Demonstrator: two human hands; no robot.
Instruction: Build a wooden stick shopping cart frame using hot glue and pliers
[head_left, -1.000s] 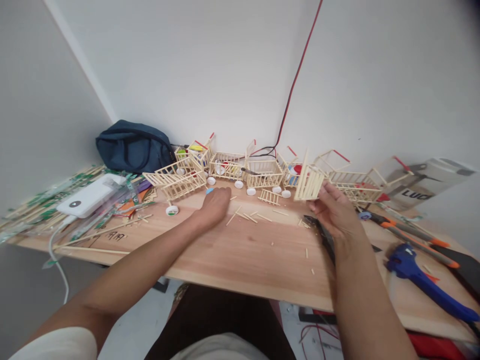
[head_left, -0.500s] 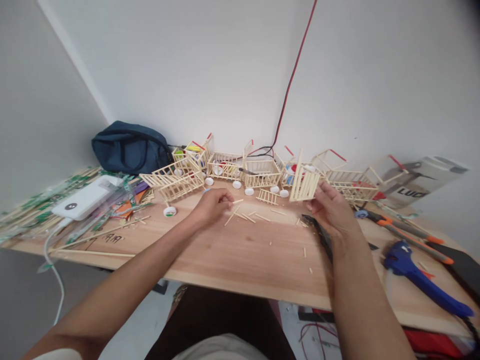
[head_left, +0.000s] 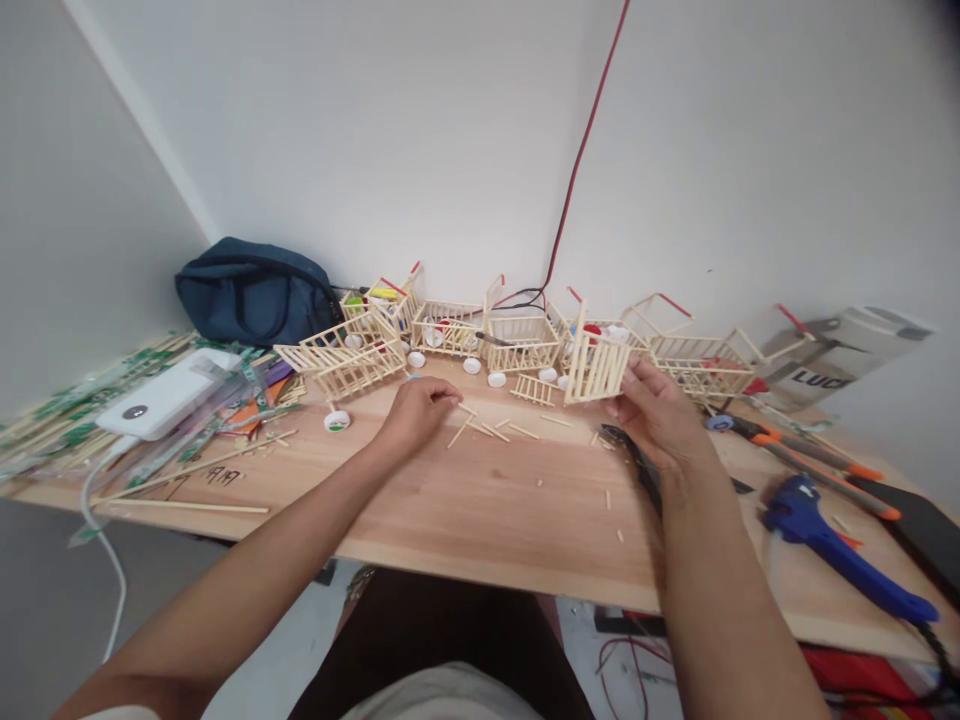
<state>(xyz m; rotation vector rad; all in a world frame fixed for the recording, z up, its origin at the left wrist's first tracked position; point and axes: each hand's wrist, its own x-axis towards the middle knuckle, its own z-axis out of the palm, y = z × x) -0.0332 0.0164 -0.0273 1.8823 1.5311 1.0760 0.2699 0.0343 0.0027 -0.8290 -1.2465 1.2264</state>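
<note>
My right hand (head_left: 656,410) grips a small frame of wooden sticks (head_left: 600,368) by its right edge, holding it raised over the table. The frame has several parallel bars and longer sticks at its left side. My left hand (head_left: 420,412) is low over the table with thumb and fingertips pinched together; whether anything is between them I cannot make out. Just beyond those fingertips are several short cut sticks (head_left: 495,432). A flat ladder-like stick panel (head_left: 533,390) lies behind them. Black-handled pliers (head_left: 634,465) lie partly hidden under my right forearm.
Several stick-built miniature shopping carts (head_left: 523,343) with white wheels line the wall. At left are a blue pouch (head_left: 255,295), a white power bank (head_left: 169,393) and bundled sticks (head_left: 45,430). A blue glue gun (head_left: 847,555) and orange-handled tools (head_left: 825,470) lie at right.
A short stick showed at my left fingertips before; now one lies at a different angle just past them. The frame in my right hand has shifted slightly left and turned a little.
</note>
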